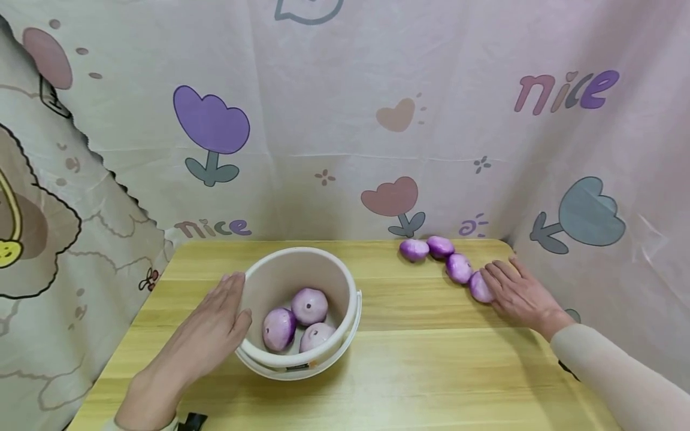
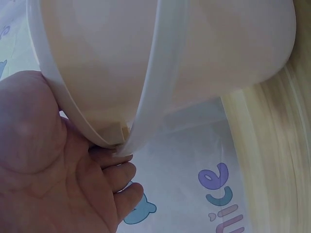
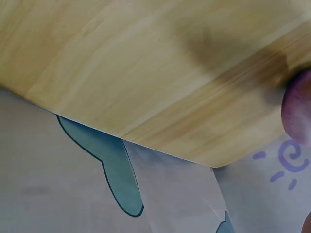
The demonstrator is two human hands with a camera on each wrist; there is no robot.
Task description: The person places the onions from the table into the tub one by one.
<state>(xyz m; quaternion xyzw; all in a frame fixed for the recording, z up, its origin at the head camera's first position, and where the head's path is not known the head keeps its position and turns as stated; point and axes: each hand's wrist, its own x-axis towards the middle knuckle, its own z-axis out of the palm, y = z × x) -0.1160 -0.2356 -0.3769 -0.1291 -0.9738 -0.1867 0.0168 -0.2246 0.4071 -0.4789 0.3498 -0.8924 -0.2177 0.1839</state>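
Note:
My left hand [image 1: 207, 335] lies along the left outer side of a white bucket [image 1: 299, 254], fingers stretched out and thumb close to the rim. In the left wrist view its fingers [image 2: 119, 177] touch the bucket beside the handle joint. Three peeled purple onions [image 1: 309, 306] sit inside the bucket. At the table's far right, my right hand [image 1: 520, 296] reaches over a purple onion [image 1: 480, 288], its fingers partly covering it; the thumb is hidden in the head view. In the right wrist view an onion [image 3: 296, 114] shows only at the right edge.
More purple onions [image 1: 458, 268] stretch in a curved line from the right hand toward the table's back edge. The bucket's handle [image 1: 353, 326] hangs down on its right side. Behind the wooden table [image 1: 431, 371] hangs a printed cloth [image 1: 312, 108].

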